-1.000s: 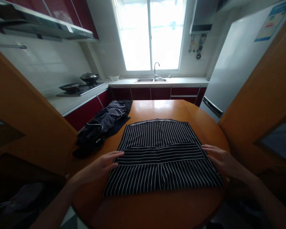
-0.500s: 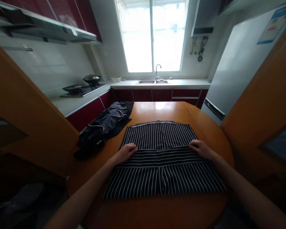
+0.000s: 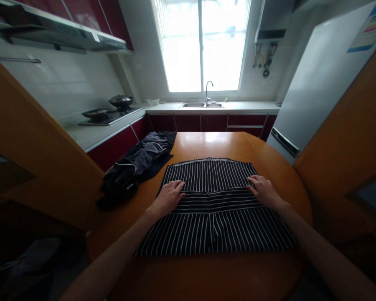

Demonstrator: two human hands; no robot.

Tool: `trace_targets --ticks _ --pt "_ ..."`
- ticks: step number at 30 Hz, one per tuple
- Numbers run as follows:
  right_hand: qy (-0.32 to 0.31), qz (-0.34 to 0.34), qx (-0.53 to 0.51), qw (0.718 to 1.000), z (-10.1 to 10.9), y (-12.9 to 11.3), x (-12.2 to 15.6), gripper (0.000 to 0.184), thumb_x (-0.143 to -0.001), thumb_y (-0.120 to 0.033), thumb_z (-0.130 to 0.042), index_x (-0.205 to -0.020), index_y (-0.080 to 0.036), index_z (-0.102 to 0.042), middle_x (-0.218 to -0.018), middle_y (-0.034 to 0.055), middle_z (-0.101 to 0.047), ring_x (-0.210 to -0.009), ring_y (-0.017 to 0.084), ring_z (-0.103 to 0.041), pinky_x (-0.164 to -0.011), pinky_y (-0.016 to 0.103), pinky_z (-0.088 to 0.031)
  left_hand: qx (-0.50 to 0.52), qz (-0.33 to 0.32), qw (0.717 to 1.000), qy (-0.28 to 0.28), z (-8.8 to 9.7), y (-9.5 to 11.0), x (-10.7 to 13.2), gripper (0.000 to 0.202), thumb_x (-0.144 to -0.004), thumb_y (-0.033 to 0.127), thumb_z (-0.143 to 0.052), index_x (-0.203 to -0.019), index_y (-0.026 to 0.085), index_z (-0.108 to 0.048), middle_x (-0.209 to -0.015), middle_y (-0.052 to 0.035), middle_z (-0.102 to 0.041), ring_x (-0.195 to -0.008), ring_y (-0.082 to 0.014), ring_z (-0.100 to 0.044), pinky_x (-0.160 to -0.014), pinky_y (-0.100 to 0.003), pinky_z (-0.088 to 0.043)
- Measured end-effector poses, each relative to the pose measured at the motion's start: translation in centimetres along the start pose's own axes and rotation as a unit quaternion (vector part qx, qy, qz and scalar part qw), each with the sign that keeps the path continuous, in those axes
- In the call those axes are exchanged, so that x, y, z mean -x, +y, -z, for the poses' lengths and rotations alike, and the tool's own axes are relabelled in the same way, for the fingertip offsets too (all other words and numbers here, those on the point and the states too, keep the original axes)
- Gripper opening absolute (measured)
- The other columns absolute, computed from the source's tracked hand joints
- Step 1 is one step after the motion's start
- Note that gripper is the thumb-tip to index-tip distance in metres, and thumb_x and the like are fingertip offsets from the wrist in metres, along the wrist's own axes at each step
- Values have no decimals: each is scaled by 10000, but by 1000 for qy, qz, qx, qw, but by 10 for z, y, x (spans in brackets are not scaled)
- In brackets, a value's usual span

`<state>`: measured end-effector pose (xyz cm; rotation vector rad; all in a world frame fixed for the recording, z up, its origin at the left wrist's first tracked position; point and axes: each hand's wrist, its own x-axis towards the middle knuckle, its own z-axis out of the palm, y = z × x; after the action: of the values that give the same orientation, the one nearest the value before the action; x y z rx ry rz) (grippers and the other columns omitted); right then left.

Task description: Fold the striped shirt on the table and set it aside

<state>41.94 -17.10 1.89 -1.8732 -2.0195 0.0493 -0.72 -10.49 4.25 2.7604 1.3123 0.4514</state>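
Two hands are well apart: the left hand [image 3: 168,197] and the right hand [image 3: 263,191], each with thumb and fingers loosely parted, at opposite ends of the crosswise band on the striped cloth [image 3: 214,205]. I cannot tell how firmly they touch. The cloth lies flat on the near half of the table [image 3: 213,144]; I judge the matched placing suits handling both sides evenly. Dark clothes [image 3: 144,158] lie heaped farther left, probably set aside for room.
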Motion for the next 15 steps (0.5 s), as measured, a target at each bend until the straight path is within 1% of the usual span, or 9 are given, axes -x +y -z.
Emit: trace_targets --ticks 1,3,5,7,8,9,11,13,15 --pt "11 24 2 1000 0 -15 4 424 -965 -387 -480 -1337 -241 -621 -1363 137 -610 -1275 347 -532 -1036 546 -435 4 -27 1000 2 -1 16 4 440 -1030 388 -420 -1412 199 -529 -1427 -135 -554 -1326 -313 -494 -1115 -498 -373" --pt "11 95 -11 995 -7 -51 15 495 -991 -395 -437 -1461 -260 -511 -1482 111 -525 -1394 325 -435 -1126 541 -363 23 -90 996 -15 -9 50 9 518 -1058 410 -339 -1542 228 -369 -1555 -104 -442 -1439 -284 -390 -1189 -489 -288" --pt "-4 149 -29 988 -20 -86 27 542 -1016 -385 -380 -1548 -280 -382 -1587 64 -409 -1478 284 -327 -1193 519 -283 36 -138 989 -41 -23 77 13 579 -1066 461 -287 -1603 254 -225 -1627 -82 -328 -1507 -264 -280 -1221 -496 -228" --pt "-31 178 -39 983 -37 -107 37 585 -1027 -394 -360 -1596 -306 -259 -1642 34 -303 -1514 262 -258 -1215 527 -240 39 -148 987 -54 -39 91 14 615 -1062 505 -269 -1618 265 -163 -1648 -79 -270 -1531 -264 -213 -1230 -517 -193" --pt "-41 177 -41 983 -45 -111 41 602 -1029 -422 -360 -1605 -320 -219 -1650 33 -279 -1520 261 -244 -1216 543 -228 38 -139 988 -56 -46 92 14 623 -1058 520 -269 -1619 270 -160 -1650 -77 -260 -1535 -268 -198 -1232 -527 -179" --pt "-46 166 -40 984 -52 -109 43 615 -1029 -457 -362 -1609 -329 -199 -1651 36 -270 -1522 265 -238 -1213 562 -220 36 -127 990 -56 -52 90 13 628 -1055 532 -273 -1618 276 -165 -1651 -73 -256 -1537 -271 -189 -1235 -534 -168" --pt "-45 124 -28 991 -58 -92 46 629 -1025 -528 -355 -1605 -329 -214 -1643 52 -285 -1521 277 -237 -1209 593 -202 32 -98 993 -60 -58 79 13 631 -1050 545 -283 -1616 287 -177 -1653 -55 -248 -1540 -274 -175 -1240 -542 -148" --pt "-41 74 -8 996 -55 -67 47 634 -1020 -569 -334 -1591 -300 -274 -1638 70 -293 -1521 284 -234 -1211 603 -183 27 -68 995 -67 -59 64 15 632 -1049 551 -284 -1615 288 -184 -1656 -39 -236 -1542 -278 -164 -1240 -553 -144" --pt "-41 34 17 998 -48 -39 49 635 -1020 -578 -312 -1573 -265 -329 -1640 81 -283 -1522 286 -228 -1214 601 -175 20 -41 997 -69 -55 48 20 630 -1050 553 -276 -1613 283 -195 -1657 -36 -232 -1541 -279 -169 -1235 -559 -156"
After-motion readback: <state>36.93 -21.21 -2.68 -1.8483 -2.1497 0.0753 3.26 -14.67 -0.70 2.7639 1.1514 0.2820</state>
